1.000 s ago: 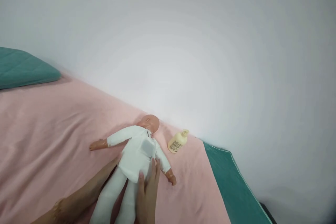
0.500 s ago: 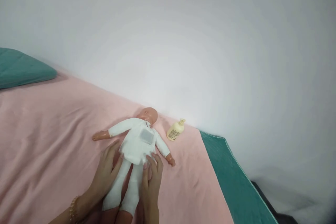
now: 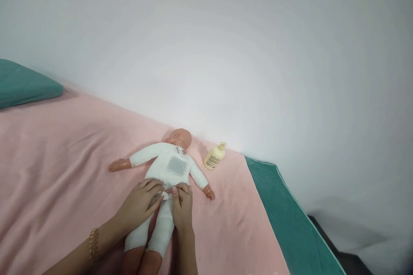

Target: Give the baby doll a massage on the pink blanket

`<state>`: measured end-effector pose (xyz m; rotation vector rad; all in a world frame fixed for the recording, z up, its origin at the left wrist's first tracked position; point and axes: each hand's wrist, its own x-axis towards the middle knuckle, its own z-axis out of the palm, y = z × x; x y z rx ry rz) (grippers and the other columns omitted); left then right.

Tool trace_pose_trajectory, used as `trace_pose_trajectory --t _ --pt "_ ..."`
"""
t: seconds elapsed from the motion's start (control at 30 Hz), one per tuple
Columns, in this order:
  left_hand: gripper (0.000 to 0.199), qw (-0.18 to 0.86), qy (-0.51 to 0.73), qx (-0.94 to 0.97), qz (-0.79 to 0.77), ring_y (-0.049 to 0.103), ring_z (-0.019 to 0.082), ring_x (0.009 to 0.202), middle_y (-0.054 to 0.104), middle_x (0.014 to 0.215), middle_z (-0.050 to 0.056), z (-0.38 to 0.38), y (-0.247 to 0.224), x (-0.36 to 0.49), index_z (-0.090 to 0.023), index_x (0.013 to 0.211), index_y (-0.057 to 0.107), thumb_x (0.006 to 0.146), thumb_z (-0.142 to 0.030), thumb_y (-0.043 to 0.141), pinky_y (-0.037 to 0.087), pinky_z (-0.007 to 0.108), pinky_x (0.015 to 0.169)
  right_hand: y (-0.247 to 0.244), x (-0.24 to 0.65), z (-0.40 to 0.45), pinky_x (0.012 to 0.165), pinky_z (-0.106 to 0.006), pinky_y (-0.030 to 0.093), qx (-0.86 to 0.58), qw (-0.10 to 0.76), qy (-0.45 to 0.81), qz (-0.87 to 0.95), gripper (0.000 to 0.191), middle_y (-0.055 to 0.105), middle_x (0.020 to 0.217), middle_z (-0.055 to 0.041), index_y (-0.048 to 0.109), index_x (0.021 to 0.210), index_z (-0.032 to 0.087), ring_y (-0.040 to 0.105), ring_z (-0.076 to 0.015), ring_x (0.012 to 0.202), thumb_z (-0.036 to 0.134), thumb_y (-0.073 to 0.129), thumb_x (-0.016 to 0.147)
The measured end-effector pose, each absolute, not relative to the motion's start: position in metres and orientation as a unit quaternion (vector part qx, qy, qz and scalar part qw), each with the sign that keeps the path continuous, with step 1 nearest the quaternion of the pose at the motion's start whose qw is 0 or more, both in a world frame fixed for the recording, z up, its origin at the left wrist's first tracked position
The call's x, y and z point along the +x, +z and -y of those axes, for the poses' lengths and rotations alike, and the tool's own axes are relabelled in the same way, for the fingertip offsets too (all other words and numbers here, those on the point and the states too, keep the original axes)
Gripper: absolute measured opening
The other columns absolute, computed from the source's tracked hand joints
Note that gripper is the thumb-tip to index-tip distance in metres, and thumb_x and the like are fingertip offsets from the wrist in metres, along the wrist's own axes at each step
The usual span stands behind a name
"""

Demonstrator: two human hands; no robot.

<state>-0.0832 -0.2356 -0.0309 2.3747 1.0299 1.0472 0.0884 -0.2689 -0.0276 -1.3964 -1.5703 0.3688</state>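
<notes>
A doll with a bald head and a white cloth body lies on the pink sheet, legs towards me. Its white top bears a grey rectangular patch. My left hand lies over the top's lower left edge, fingers curled on the fabric and thumb lower down. At the lower right edge, my right hand pinches the same cloth between thumb and bent fingers. The fingertips of both hands are close together at the doll's waist, hiding part of the hem.
A cream pump bottle stands right of the doll's head, near the white wall. A green pillow rests at the far left. Green fabric shows past the right edge of the pink sheet.
Both hands have moved inward from the sides of the top's hem, and their fingers have closed on the cloth. The view has shifted slightly.
</notes>
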Motion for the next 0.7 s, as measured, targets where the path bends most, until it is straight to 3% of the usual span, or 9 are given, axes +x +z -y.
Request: trace_pose_trajectory --t 0.13,0.37,0.7 --pt "0.03 0.166 0.386 0.846 -0.329 0.057 0.025 0.103 0.067 0.108 0.006 0.224 -0.028 -0.087 -0.021 0.103 0.069 0.102 -0.031 0.041 0.043 0.039 0.091 -0.035 0.091 0.271 0.089 -0.037 0.042 -0.551 0.536 0.141 0.623 0.039 0.064 0.088 -0.004 0.076 0.091 0.026 0.058 -0.0202 0.094 0.04 0.041 0.102" --pt "0.027 0.178 0.456 0.825 -0.281 0.053 0.024 0.113 0.065 0.114 0.005 0.22 -0.036 -0.091 -0.022 0.11 0.066 0.102 -0.026 0.04 0.036 0.04 0.099 -0.042 0.093 0.272 0.101 -0.041 0.041 -0.527 0.549 0.135 0.634 0.037 0.059 0.114 -0.0087 0.073 0.106 0.025 0.052 -0.0233 0.116 0.041 0.04 0.102" --pt "0.028 0.257 0.414 0.826 -0.283 0.055 0.022 0.108 0.067 0.108 0.002 0.207 -0.049 -0.091 -0.023 0.107 0.067 0.104 -0.029 0.04 0.039 0.036 0.097 -0.045 0.091 0.264 0.096 -0.04 0.042 -0.555 0.543 0.169 0.608 0.04 0.062 0.104 -0.0055 0.075 0.096 0.028 0.055 -0.0214 0.106 0.039 0.038 0.103"
